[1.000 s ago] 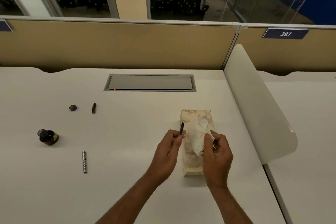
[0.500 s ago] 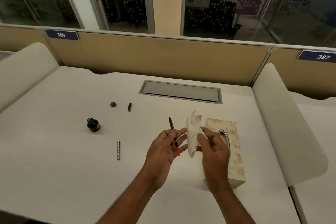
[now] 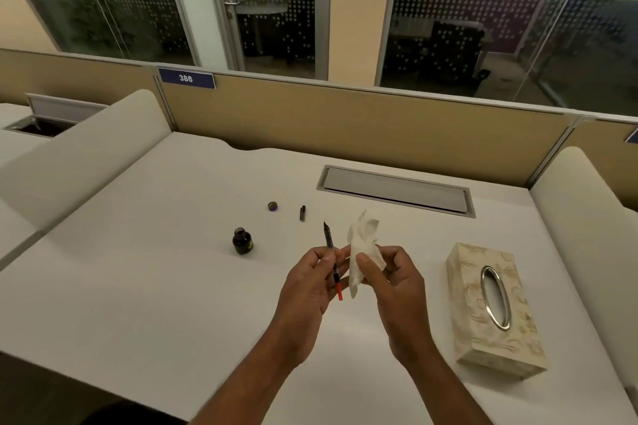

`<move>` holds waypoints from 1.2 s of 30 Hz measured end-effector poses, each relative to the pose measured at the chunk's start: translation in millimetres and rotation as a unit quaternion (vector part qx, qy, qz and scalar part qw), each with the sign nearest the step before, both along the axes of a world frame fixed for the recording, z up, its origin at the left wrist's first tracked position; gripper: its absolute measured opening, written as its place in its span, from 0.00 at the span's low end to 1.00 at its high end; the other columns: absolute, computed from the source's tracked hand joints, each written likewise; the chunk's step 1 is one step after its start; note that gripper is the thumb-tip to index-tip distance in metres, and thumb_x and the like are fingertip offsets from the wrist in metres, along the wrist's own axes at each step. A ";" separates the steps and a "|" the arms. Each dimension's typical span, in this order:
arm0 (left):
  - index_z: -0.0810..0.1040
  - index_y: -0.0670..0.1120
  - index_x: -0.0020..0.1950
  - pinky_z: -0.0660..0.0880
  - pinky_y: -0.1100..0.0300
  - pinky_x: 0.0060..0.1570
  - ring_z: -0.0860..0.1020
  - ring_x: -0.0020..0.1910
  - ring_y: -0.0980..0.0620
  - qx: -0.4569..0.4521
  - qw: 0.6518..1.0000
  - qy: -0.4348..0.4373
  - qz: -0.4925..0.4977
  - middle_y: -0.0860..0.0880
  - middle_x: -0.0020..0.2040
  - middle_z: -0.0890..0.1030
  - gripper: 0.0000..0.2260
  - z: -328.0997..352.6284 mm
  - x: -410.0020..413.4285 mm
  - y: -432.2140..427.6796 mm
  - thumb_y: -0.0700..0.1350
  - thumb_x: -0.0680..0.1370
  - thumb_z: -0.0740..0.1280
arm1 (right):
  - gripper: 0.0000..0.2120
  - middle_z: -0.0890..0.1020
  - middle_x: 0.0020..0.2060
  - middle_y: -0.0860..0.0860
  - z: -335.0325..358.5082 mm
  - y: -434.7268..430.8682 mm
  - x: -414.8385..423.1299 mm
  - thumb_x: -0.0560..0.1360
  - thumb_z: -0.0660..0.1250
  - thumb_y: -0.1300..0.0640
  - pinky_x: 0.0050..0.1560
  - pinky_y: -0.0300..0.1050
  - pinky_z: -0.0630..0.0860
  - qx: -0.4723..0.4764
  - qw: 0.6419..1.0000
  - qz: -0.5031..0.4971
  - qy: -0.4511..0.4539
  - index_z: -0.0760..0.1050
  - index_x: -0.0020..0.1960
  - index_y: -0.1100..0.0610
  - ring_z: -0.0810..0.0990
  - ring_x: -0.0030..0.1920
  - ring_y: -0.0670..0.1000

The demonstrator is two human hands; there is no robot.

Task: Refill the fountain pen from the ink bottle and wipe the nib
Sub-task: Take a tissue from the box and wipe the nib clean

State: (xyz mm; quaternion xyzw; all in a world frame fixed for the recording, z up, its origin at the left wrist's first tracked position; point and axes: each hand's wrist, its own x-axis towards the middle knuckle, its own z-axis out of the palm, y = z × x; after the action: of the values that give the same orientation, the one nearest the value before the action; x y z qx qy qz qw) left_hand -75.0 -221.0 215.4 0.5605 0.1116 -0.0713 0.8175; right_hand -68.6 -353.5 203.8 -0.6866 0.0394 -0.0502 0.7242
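The open ink bottle (image 3: 242, 241) stands on the desk (image 3: 138, 286), left of your grips. Its cap (image 3: 273, 206) and a small dark pen part (image 3: 302, 213) lie farther back. Your left grip (image 3: 310, 290), palm turned rightward, pinches the fountain pen (image 3: 329, 245) with the nib up and the red end down. Just beside it, your right grip (image 3: 397, 283) pinches a crumpled tissue (image 3: 362, 252), whose top is near the nib but apart from it. The tissue box (image 3: 497, 314) lies well to the right.

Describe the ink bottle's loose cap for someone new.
Find the grey hatch in the white desk. Left of it lie two small things: the cap is the round, squat one, the pen piece beside it a slim stick.
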 end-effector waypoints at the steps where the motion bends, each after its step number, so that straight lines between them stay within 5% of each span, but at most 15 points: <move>1: 0.79 0.44 0.57 0.77 0.52 0.62 0.85 0.58 0.50 0.002 1.000 0.000 -0.006 0.49 0.57 0.87 0.11 0.6 1.6 11.5 0.46 0.85 0.59 | 0.06 0.85 0.44 0.47 1.6 12.6 0.7 0.77 0.72 0.54 0.46 0.40 0.81 -0.007 1.000 -0.008 0.001 0.78 0.52 0.54 0.85 0.46 0.47; 9: 0.78 0.46 0.57 0.73 0.39 0.68 0.83 0.61 0.49 0.059 0.995 -0.025 -0.078 0.50 0.60 0.86 0.17 2.0 12.7 83.3 0.57 0.79 0.64 | 0.04 0.84 0.43 0.53 8.5 83.3 12.0 0.77 0.72 0.59 0.40 0.39 0.77 0.037 0.992 -0.111 0.053 0.78 0.50 0.58 0.81 0.43 0.48; 14: 0.78 0.42 0.58 0.79 0.44 0.62 0.85 0.56 0.47 0.094 0.991 -0.057 -0.071 0.48 0.57 0.87 0.11 9.6 14.5 102.2 0.47 0.85 0.59 | 0.05 0.84 0.45 0.53 18.8 87.9 22.6 0.76 0.71 0.60 0.45 0.43 0.75 0.094 0.985 -0.119 0.078 0.80 0.51 0.60 0.79 0.44 0.49; 19: 0.79 0.40 0.57 0.80 0.52 0.45 0.85 0.43 0.42 0.091 0.991 -0.071 -0.067 0.40 0.49 0.87 0.10 18.6 7.6 99.6 0.44 0.85 0.60 | 0.05 0.84 0.45 0.56 29.7 80.0 30.7 0.76 0.70 0.59 0.49 0.50 0.74 0.116 0.986 -0.075 0.088 0.80 0.51 0.60 0.80 0.47 0.53; 32: 0.80 0.39 0.57 0.77 0.55 0.39 0.83 0.39 0.43 0.105 0.988 -0.071 -0.088 0.38 0.46 0.86 0.11 25.2 -24.8 56.8 0.44 0.85 0.61 | 0.13 0.84 0.48 0.56 43.6 40.2 22.2 0.78 0.68 0.59 0.53 0.51 0.76 0.225 0.963 0.093 0.118 0.78 0.59 0.66 0.80 0.51 0.56; 36: 0.80 0.39 0.56 0.78 0.56 0.38 0.83 0.38 0.44 0.089 0.991 -0.064 -0.077 0.38 0.45 0.86 0.12 25.8 -30.6 57.8 0.44 0.85 0.61 | 0.17 0.87 0.54 0.56 43.0 39.3 18.2 0.81 0.63 0.48 0.55 0.50 0.79 0.303 0.930 0.122 0.169 0.83 0.57 0.60 0.85 0.52 0.55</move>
State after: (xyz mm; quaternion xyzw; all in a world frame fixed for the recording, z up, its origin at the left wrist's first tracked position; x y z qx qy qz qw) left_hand -105.6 -163.2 241.3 0.6412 0.0209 -0.0880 0.7620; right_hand -50.4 -314.2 246.8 -0.4322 0.0907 0.1692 0.8811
